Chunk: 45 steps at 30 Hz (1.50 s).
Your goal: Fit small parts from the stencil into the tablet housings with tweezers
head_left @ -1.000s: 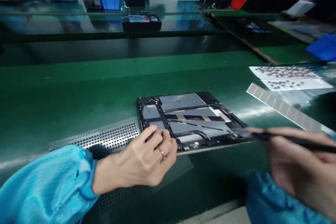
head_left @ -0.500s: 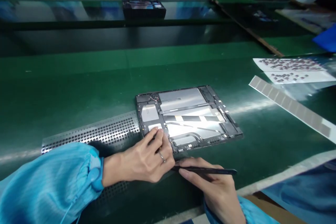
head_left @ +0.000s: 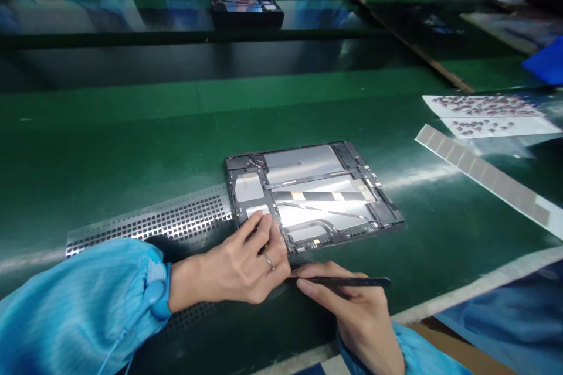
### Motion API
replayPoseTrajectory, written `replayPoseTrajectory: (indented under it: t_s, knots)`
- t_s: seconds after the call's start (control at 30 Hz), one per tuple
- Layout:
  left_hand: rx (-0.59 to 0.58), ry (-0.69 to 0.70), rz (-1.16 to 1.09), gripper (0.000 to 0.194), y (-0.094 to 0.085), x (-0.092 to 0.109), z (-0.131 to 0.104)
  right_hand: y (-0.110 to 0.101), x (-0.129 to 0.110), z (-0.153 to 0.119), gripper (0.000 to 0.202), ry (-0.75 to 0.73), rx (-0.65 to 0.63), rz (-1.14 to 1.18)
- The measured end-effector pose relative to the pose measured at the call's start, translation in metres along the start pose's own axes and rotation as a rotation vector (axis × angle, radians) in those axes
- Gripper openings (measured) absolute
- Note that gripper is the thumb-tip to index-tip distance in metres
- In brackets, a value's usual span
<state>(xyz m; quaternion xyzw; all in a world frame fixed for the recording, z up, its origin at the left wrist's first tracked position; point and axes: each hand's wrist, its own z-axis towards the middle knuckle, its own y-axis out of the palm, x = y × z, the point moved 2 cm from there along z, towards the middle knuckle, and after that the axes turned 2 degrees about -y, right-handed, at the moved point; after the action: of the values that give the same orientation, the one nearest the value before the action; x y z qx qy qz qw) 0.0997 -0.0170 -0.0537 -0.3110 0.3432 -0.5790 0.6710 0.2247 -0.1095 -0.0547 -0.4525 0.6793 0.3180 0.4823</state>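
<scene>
**Fingertips on the Near-Left Corner of an Opened Tablet**

While the opened tablet [head_left: 314,196] lay flat on the green bench [head_left: 109,146], its long axis running left to right, the left hand [head_left: 240,266] rested at its near-left corner, fingertips [head_left: 264,224] pinched together on a small pale patch inside the frame. The right hand [head_left: 352,310] sat just near of the tablet's near edge, its grip closed around a slim black stylus [head_left: 347,282] that lay level, almost parallel to that edge, with its tip pointing left toward the left hand. The left hand was therefore the nearer to the work spot. A perforated metal sheet [head_left: 176,222] lay under the left wrist. Farther right lay a strip of silver pads [head_left: 484,173] and white sheets [head_left: 488,114] carrying small dark parts.
</scene>
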Motion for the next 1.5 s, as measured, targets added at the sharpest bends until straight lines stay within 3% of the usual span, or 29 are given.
replayPoseTrajectory:
  t_s: [0.13, 0.23, 0.37, 0.5, 0.67, 1.1, 1.2, 1.37, 1.5]
  knots:
    - [0.002, -0.004, -0.008, 0.022, 0.000, 0.000, 0.000, -0.001, -0.001, 0.001, 0.005, 0.088, 0.024, 0.159]
    - [0.007, -0.012, -0.023, 0.027, -0.003, -0.003, 0.000, -0.004, -0.013, 0.000, 0.005, 0.053, 0.067, 0.228]
    - [0.020, -0.049, -0.056, 0.023, -0.021, -0.014, 0.003, -0.010, -0.044, 0.001, 0.007, -0.264, 0.039, 0.138]
    - [-0.001, -0.177, -0.018, 0.022, -0.053, -0.025, 0.005, -0.011, -0.069, 0.004, 0.011, -0.595, 0.129, 0.058]
    - [-0.007, -0.228, -0.009, 0.024, -0.073, -0.031, 0.003, 0.002, -0.079, 0.011, 0.012, -0.721, 0.110, 0.003]
    - [0.092, -0.278, 0.036, 0.029, -0.080, -0.037, 0.017, 0.005, -0.077, 0.017, 0.018, -0.897, 0.131, -0.148]
    - [0.062, -0.292, 0.020, 0.029, -0.076, -0.033, 0.011, 0.008, -0.078, 0.017, 0.016, -0.907, 0.153, -0.180]
    - [0.041, -0.452, 0.029, 0.030, -0.066, -0.021, -0.005, 0.009, -0.078, 0.018, 0.013, -0.922, 0.223, -0.241]
    - [0.014, -0.459, 0.001, 0.031, -0.066, -0.020, -0.006, 0.008, -0.079, 0.018, 0.015, -0.948, 0.228, -0.273]
